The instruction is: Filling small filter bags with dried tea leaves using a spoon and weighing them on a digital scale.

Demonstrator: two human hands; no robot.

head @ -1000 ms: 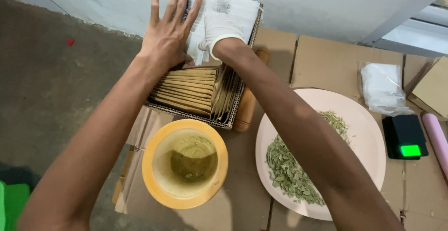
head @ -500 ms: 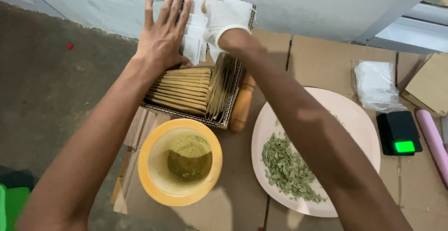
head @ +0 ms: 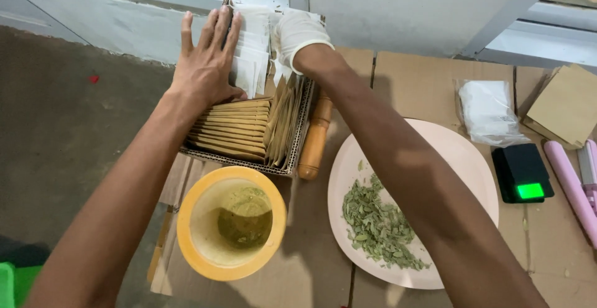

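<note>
My left hand [head: 207,59] lies flat with fingers spread against a stack of white paper bags [head: 254,53] standing in the far end of a wire basket [head: 302,128]. In a white glove, my right hand [head: 297,31] reaches into the same white stack from the right, fingers curled among the bags; whether it grips one is unclear. Brown paper envelopes [head: 231,129] fill the near part of the basket.
An orange bowl [head: 231,222] with green powder stands near me. A pale plate [head: 466,159] holds dried green leaves [head: 378,224]. A wooden roller [head: 316,137] lies beside the basket. A small black scale [head: 522,172], a plastic bag [head: 488,112], brown envelopes [head: 566,106] and a pink tool [head: 571,183] sit at the right.
My left hand has slid slightly left and lower along the white bags. The right gloved hand stays in the stack. The view has shifted a little.
</note>
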